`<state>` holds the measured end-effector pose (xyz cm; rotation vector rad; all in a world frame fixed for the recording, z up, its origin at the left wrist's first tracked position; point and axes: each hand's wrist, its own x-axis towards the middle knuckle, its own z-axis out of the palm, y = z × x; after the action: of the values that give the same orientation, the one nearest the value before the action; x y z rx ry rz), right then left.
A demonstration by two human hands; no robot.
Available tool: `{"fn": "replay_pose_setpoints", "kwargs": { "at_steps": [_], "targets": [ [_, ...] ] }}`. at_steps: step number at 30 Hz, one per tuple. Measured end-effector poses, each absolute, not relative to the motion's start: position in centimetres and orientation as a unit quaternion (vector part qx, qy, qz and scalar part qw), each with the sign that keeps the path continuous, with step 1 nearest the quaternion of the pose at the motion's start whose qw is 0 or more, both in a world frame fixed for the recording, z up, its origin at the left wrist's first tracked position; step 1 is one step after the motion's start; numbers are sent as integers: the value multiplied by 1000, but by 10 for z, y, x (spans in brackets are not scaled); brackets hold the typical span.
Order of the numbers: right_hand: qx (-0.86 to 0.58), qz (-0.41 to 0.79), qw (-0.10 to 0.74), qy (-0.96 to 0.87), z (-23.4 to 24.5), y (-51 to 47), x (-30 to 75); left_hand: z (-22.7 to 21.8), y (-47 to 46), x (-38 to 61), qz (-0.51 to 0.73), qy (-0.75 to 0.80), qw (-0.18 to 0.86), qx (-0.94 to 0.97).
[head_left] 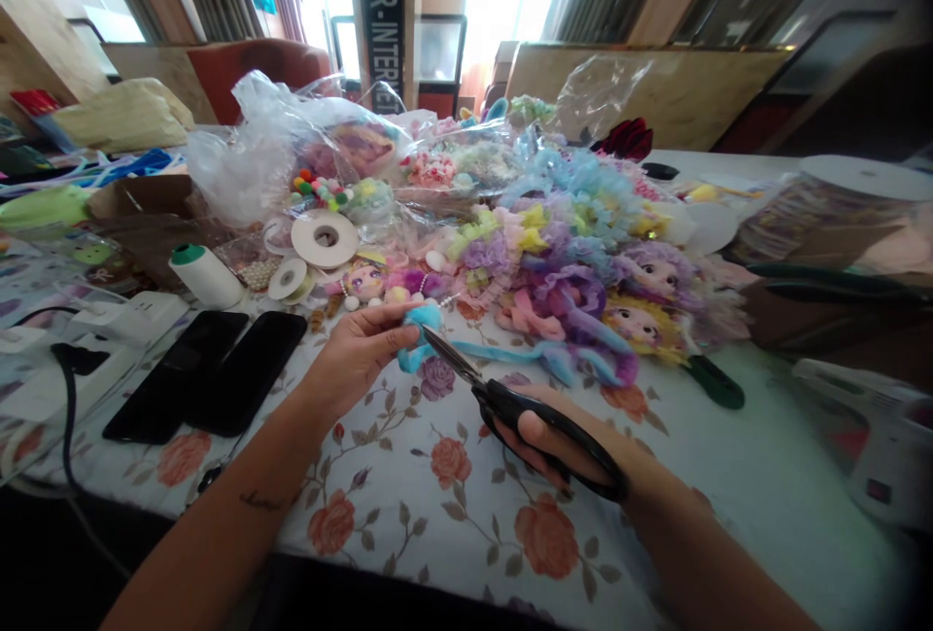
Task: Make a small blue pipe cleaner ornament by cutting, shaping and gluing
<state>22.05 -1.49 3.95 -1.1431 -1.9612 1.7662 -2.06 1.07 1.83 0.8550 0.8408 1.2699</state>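
Observation:
My left hand (pixel 364 349) pinches a small bent piece of fluffy blue yarn or pipe cleaner (pixel 421 325) over the flowered tablecloth. A pair of black-handled scissors (pixel 502 405) is gripped in my right hand (pixel 558 446). Its blade tips touch or nearly touch the blue piece; the blades look almost closed. From near the blue piece, a fluffy blue-to-purple strand (pixel 510 351) runs right across the cloth toward the pile. Just behind my left fingers lies a string of white beads (pixel 444 302).
Two dark phones (pixel 244 368) and a white power strip (pixel 80 359) with cables lie at left, near a thread cone (pixel 208 278). Ribbon spools (pixel 325 239), doll faces (pixel 648 320) and ruffled trims fill the back. A white glue gun (pixel 867 427) stands at right.

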Motion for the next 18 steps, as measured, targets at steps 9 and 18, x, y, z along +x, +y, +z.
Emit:
{"fn": "replay_pose_setpoints", "kwargs": {
  "at_steps": [9, 18],
  "targets": [
    [-430, 614, 132, -649, 32, -17, 215, 19, 10, -26, 536, 356, 673, 365],
    [-438, 618, 142, -638, 35, -21, 209, 18, 11, -28, 529, 358, 672, 375]
  ]
}}
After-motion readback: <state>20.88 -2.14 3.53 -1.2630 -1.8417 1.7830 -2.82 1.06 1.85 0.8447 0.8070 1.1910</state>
